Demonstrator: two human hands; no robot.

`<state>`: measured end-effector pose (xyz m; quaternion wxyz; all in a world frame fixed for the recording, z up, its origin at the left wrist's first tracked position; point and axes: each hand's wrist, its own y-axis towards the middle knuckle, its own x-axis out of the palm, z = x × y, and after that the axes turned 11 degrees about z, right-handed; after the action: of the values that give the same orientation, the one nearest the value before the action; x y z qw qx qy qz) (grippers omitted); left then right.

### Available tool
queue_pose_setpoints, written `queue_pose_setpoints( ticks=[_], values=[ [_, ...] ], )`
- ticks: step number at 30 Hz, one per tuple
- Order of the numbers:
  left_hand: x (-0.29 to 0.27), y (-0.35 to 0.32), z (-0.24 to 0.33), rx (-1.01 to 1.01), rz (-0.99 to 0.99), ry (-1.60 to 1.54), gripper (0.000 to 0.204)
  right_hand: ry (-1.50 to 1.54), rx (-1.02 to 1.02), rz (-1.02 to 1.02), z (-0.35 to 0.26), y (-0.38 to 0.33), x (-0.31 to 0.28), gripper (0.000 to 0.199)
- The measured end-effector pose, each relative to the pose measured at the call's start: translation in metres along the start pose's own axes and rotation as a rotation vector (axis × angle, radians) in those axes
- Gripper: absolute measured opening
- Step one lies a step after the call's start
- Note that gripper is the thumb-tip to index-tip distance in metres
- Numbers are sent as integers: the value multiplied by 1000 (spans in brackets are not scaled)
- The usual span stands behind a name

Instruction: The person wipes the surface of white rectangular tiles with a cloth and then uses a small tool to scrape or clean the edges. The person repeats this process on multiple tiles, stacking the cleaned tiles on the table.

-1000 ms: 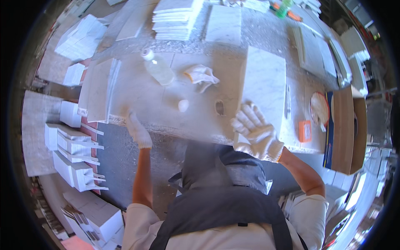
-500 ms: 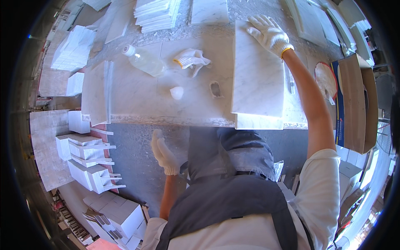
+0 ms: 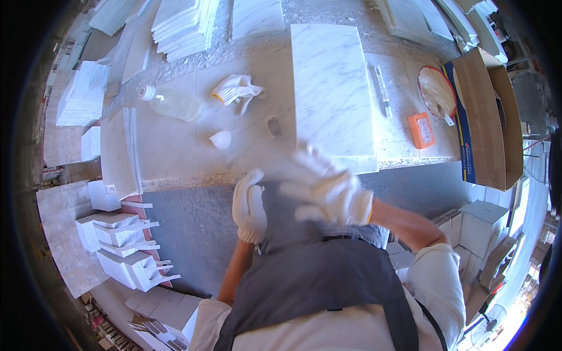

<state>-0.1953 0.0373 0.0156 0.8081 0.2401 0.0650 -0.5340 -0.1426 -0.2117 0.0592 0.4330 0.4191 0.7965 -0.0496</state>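
At the tabletop's (image 3: pixel 175 152) near edge, both gloved hands hang empty. Left hand (image 3: pixel 249 206) is loosely curled; right hand (image 3: pixel 325 190), blurred, spreads wide just below the marble slab (image 3: pixel 331 88).

You are standing in a stone-tile workshop: a white veined marble slab (image 3: pixel 332 88) lies on the dusty marble workbench (image 3: pixel 175 158), with stacks of cut white tiles (image 3: pixel 182 26) beyond the slab's far left corner. Left of the bench, more tile stacks (image 3: pixel 126 251) stand on the grey floor, and right of the slab sits an open cardboard box (image 3: pixel 489 117).
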Motion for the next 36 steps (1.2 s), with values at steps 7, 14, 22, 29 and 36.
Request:
queue_pose_setpoints(
  ticks=[7, 14, 22, 29, 36],
  values=[
    [4, 2, 7, -58, -12, 58, 30, 464, 103, 44, -27, -24, 40, 33],
    [10, -5, 12, -99, -126, 31, 27, 401, -102, 352, -6, -12, 24, 26],
    [22, -7, 13, -78, -157, 29, 27, 455, 15, 225, -19, 11, -8, 16],
    [22, -1, 9, 152, -233, 216, 26, 341, -85, 427, -5, 17, -40, 15],
    [29, -2, 16, 68, -238, 186, 24, -383, 24, 364, 52, 37, -65, 58]
  ],
)
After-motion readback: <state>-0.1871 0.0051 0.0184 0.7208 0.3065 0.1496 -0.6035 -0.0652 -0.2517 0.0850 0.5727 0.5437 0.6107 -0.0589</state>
